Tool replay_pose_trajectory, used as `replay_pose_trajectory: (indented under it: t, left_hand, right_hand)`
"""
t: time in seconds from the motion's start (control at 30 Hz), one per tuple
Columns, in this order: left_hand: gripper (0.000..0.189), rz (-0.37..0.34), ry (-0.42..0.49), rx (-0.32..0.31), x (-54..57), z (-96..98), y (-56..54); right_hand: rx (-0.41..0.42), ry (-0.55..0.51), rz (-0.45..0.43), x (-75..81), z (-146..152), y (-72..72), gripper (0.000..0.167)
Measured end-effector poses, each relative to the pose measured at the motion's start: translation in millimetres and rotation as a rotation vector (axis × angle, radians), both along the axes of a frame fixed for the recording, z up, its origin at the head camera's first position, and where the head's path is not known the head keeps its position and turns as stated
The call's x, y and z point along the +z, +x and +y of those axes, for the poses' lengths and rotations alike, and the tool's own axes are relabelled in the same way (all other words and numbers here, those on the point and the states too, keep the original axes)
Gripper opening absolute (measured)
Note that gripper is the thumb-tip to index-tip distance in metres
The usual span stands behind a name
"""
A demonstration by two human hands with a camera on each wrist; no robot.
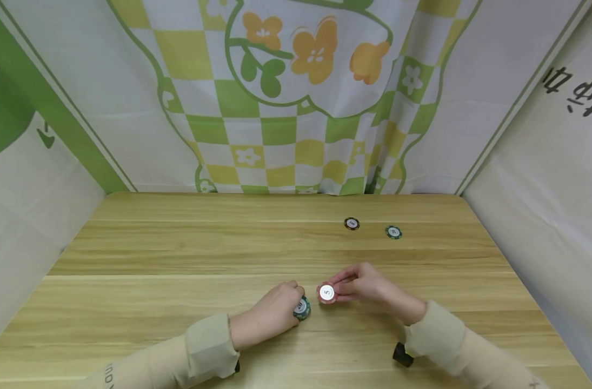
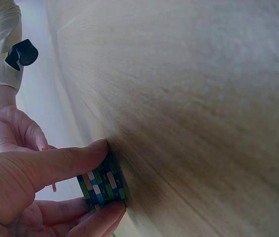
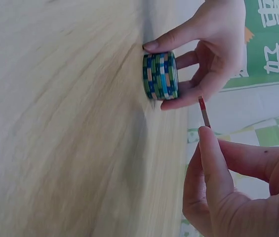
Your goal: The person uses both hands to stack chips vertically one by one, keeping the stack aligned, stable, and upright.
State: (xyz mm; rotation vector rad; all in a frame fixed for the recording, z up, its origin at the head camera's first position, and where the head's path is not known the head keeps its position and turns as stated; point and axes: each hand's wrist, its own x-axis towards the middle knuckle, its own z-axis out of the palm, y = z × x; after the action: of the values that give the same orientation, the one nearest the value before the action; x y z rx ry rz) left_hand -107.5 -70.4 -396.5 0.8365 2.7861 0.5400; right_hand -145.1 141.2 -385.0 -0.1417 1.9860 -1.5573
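Observation:
My left hand (image 1: 268, 313) grips a short stack of poker chips (image 1: 301, 308) between thumb and fingers. Green and blue edges show on the stack (image 3: 160, 76) in the right wrist view, and its top chip is green and reads 20. The stack is at the tabletop or just over it; I cannot tell which. To its right, my right hand (image 1: 366, 285) pinches one red poker chip (image 1: 326, 293) marked 5 by its edge. That red chip (image 3: 204, 112) is held edge-on to the right wrist view, raised above the table and apart from the stack.
Farther back on the wooden table (image 1: 179, 243) lie a dark chip (image 1: 352, 223) marked 100 and a green chip (image 1: 393, 232), both flat. Behind the table hangs a checked curtain (image 1: 286, 129), with pale cloth walls at both sides.

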Motion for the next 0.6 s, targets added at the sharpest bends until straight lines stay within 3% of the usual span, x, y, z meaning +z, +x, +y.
replay_pose_trajectory:
  t: [0.37, 0.6]
  left_hand:
    - [0.031, 0.025, 0.014, -0.017, -0.6, -0.4, -1.0]
    - [0.032, 0.022, 0.032, -0.016, -0.6, -1.1, -0.4]
  right_hand:
    - [0.047, -0.060, -0.011, -6.7, -16, 3.6, 0.024]
    - [0.062, -0.042, -0.035, -10.8, -24, 4.9, 0.023]
